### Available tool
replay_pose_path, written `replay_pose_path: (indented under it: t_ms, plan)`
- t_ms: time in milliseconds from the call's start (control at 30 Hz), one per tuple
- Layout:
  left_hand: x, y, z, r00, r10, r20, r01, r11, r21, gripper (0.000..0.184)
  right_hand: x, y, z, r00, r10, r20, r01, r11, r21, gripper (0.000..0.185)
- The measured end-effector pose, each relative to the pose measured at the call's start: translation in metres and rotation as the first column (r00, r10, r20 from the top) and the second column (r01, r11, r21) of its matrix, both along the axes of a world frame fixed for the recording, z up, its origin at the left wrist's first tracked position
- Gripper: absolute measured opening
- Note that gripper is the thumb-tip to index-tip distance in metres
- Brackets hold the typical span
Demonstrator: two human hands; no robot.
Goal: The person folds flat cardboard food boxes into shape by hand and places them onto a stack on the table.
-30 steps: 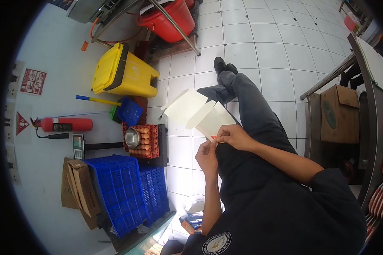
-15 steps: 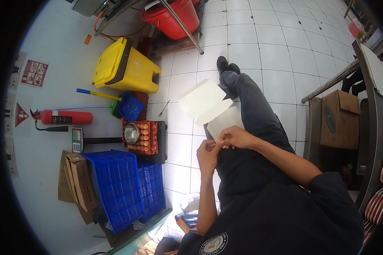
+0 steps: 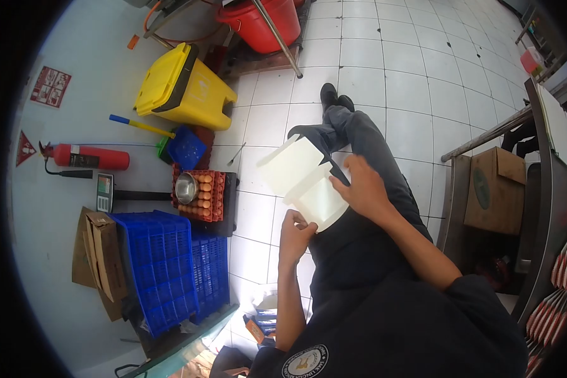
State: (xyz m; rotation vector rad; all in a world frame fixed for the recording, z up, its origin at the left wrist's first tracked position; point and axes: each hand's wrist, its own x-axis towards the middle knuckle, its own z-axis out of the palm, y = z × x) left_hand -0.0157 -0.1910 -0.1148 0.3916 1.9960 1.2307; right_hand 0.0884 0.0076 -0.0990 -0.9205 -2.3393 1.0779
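Note:
A pale cardboard box blank [image 3: 291, 167], creased and partly folded, lies over my lap. My left hand [image 3: 297, 232] pinches its lower corner between thumb and fingers. At the box's right side is my right hand [image 3: 363, 188], thumb against a side flap and fingers spread beyond the edge. The box's inner surface faces up, with its far panel tilted toward the floor.
Egg trays [image 3: 206, 196] holding a metal bowl [image 3: 186, 188] stand left of my legs, near blue crates [image 3: 157, 271]. A yellow bin [image 3: 186, 91] is farther off. To the right, a cardboard carton [image 3: 494, 189] sits under a metal table [image 3: 553, 167].
My right hand has moved away from my left, up along the box to its right side. The box has turned and its near panel now shows raised sides. The camera view has shifted slightly.

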Motion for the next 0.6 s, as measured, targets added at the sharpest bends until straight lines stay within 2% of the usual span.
replay_pose_path:
  t_ms: [33, 67, 100, 133, 167, 233, 300, 333, 433, 533, 600]
  plan:
    - [-0.001, 0.000, 0.003, 0.998, -0.043, -0.048, 0.039, 0.995, -0.094, 0.025, -0.004, 0.001, 0.002, 0.990, -0.141, 0.007, 0.138, 0.977, 0.166, 0.034]
    - [-0.003, 0.002, 0.004, 0.996, -0.053, -0.074, 0.043, 0.990, -0.133, 0.029, -0.006, 0.003, -0.008, 0.983, -0.152, 0.104, 0.134, 0.978, 0.158, 0.042]
    - [-0.005, 0.005, 0.005, 0.993, -0.063, -0.100, 0.045, 0.984, -0.173, 0.033, -0.013, 0.012, -0.019, 0.986, -0.008, 0.169, 0.028, 0.992, -0.122, 0.043]
    - [-0.003, 0.004, 0.005, 0.990, -0.075, -0.119, 0.047, 0.974, -0.222, 0.038, -0.019, 0.020, -0.024, 0.969, 0.152, 0.196, -0.061, 0.912, -0.406, 0.045]
    - [-0.003, 0.003, -0.001, 0.996, 0.002, -0.090, -0.016, 0.987, -0.159, 0.046, -0.022, 0.023, -0.029, 0.934, 0.311, 0.178, -0.122, 0.744, -0.657, 0.047]
    - [-0.004, 0.005, -0.025, 0.986, 0.165, -0.014, -0.165, 0.986, -0.032, 0.061, -0.023, 0.007, -0.037, 0.971, 0.240, 0.016, -0.183, 0.781, -0.597, 0.046]
    - [-0.007, 0.004, -0.042, 0.977, 0.212, 0.029, -0.211, 0.977, -0.038, 0.072, -0.026, -0.009, -0.047, 0.983, 0.148, -0.108, -0.183, 0.847, -0.500, 0.046]
    - [-0.011, 0.010, -0.041, 0.972, 0.232, 0.047, -0.231, 0.973, -0.031, 0.078, -0.031, -0.018, -0.050, 0.986, 0.132, -0.100, -0.151, 0.965, -0.214, 0.044]
    - [-0.011, 0.018, -0.033, 0.971, 0.208, -0.114, -0.207, 0.978, 0.027, 0.083, -0.029, -0.024, -0.045, 0.979, 0.206, -0.009, -0.204, 0.963, -0.174, 0.046]
    - [-0.022, 0.022, -0.037, 0.941, 0.051, -0.335, -0.013, 0.993, 0.114, 0.081, -0.038, -0.021, -0.053, 0.919, 0.338, 0.203, -0.303, 0.935, -0.187, 0.048]
    - [-0.038, 0.021, -0.046, 0.899, -0.164, -0.406, 0.162, 0.986, -0.039, 0.079, -0.045, -0.018, -0.053, 0.899, 0.366, 0.239, -0.315, 0.922, -0.227, 0.050]
